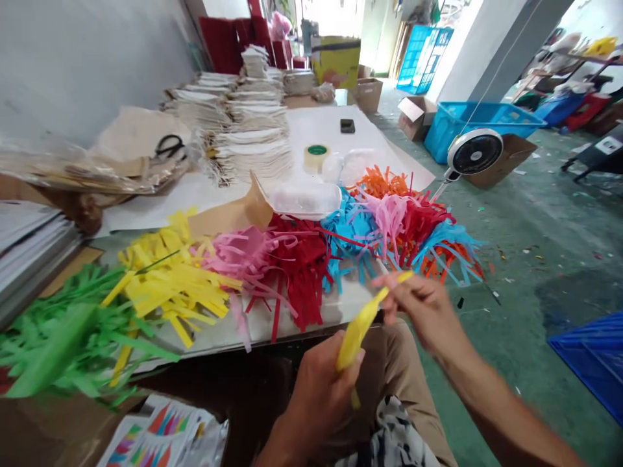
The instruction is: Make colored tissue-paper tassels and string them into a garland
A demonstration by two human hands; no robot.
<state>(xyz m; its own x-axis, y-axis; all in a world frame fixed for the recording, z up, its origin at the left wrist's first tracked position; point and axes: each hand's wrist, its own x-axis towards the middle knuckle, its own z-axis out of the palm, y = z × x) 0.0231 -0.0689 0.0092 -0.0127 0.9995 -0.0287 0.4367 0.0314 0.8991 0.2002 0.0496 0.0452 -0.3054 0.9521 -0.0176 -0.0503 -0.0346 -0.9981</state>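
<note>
Paper (359, 334) is sticking up from the left hand (316, 383), which is holding it, while the right hand (422, 310) is pinching its thin yellow end.

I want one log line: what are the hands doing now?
left hand: holds yellow strip | right hand: pinches its upper end | nearby: green fringe, tape

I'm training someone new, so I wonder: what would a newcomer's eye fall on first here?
Probably the brightly coloured fringed bundles strung along the near side of the table, with green at the left end. Next, perhaps, the yellow piece held between the left hand and right hand, above the lap. The round fan stands out at the right.
</note>
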